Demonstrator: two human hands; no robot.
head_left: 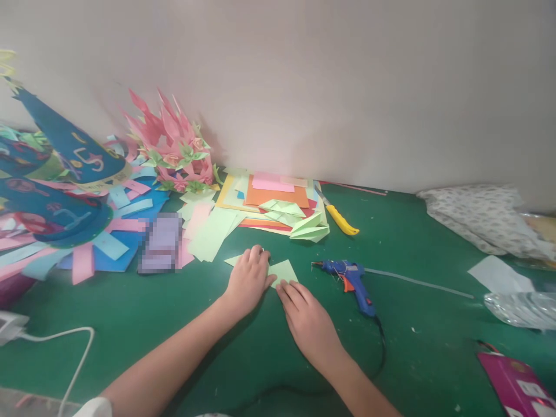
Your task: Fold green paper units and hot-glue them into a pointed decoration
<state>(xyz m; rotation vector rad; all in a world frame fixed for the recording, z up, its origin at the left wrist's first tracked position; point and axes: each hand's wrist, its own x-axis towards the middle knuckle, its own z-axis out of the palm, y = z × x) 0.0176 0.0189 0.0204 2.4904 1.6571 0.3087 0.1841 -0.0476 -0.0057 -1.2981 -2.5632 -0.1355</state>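
Observation:
A piece of light green paper (283,271) lies on the table under both of my hands, its left corner and right part showing. My left hand (249,277) is curled over the middle of the paper, with the fingers bent and the thumb toward the right. My right hand (309,324) holds the paper's lower right edge, fingers close together and fingertips on it. Its thumb is hidden. Just beyond are two folded green paper pieces (309,227) and some loose pale green strips (212,233). To the right lies a blue glue gun (347,272) with a glue stick in its back.
A yellow-handled knife (342,220) lies beside stacked coloured paper (273,198). Pink paper crown (174,145), blue cone hats (72,136) and a blurred purple rectangle (160,242) are at left. A patterned bag (478,217), clear plastic (521,308) and magenta packet (515,382) are at right.

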